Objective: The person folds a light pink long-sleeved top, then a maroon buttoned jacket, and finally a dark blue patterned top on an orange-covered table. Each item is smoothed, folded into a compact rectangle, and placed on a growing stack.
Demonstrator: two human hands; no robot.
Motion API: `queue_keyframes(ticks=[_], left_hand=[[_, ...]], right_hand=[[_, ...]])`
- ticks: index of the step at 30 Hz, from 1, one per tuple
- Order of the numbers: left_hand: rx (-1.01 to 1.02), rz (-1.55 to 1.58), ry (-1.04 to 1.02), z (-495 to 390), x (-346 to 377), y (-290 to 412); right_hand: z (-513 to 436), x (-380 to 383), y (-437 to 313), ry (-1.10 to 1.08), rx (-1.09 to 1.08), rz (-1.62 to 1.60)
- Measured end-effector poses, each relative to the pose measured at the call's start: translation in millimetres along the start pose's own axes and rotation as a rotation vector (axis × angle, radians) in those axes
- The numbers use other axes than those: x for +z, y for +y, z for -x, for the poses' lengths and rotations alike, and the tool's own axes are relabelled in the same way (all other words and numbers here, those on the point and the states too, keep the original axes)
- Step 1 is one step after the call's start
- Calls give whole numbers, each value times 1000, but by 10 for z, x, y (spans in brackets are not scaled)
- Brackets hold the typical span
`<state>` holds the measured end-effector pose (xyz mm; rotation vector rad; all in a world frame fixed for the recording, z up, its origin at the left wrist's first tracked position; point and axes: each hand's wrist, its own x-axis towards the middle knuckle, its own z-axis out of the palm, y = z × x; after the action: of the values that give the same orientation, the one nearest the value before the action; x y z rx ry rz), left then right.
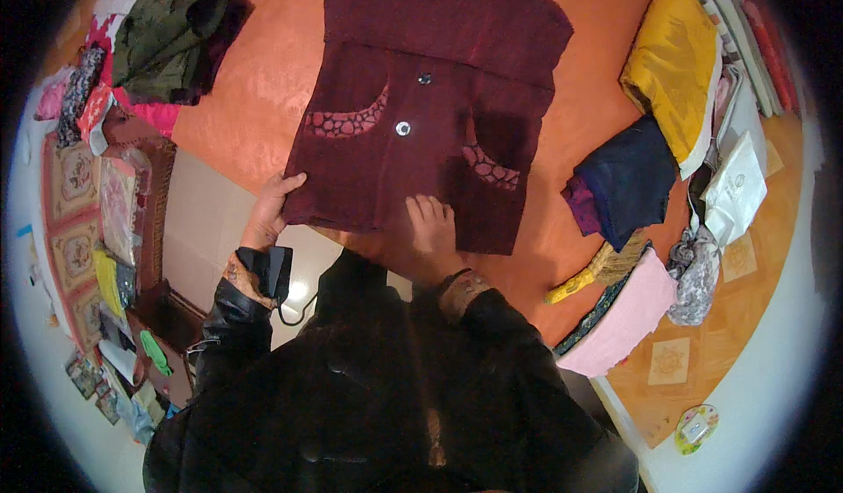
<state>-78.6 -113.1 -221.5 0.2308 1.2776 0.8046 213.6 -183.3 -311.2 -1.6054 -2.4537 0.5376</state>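
A maroon hooded garment (pixel 388 177) lies spread front side up on the orange bed cover before me. Pink pebble-patterned trim edges its two curved pockets, and two round buttons run down the front. Its hood, lined in a pink pattern, is cut off by the top of the view. My left hand (pixel 269 206) pinches the lower left side edge, thumb on top and the other fingers underneath. Near the hem, my right hand (pixel 432 226) rests on the cloth with its fingers stretched forward, holding nothing. No sleeves show; I cannot tell whether they are tucked behind.
A folded dark green garment (pixel 164 38) lies at the upper left. On the right are a yellow cloth (pixel 678 65), a folded navy cloth (pixel 625 177), a yellow-handled straw brush (pixel 586 272) and a pink cloth (pixel 625 318). Brown wooden furniture (pixel 155 216) stands left.
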Motion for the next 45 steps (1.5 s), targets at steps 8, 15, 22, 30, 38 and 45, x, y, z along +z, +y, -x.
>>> queue_keyframes(ticks=[8,15,22,30,38,45], left_hand=[[-37,-102,-86,503,-111,104],[52,29,-150,773,-107,349],[541,-233,-41,-442,268,1221],[476,-33,272,-2092,638,1583],[606,-547,576,-2163,387,989],[490,-554,429,-2201,328,987]], right_hand=[[106,-1117,8,-257,-69,-323],[-621,-2295,110,-471,-293,-343],[-2577,-2620,671,-109,-307,-9],[-3757,-1501,1517,214,144,159],[-3009,-1044,2062,455,105,111],[-2202,-1204,2262,461,740,-510]])
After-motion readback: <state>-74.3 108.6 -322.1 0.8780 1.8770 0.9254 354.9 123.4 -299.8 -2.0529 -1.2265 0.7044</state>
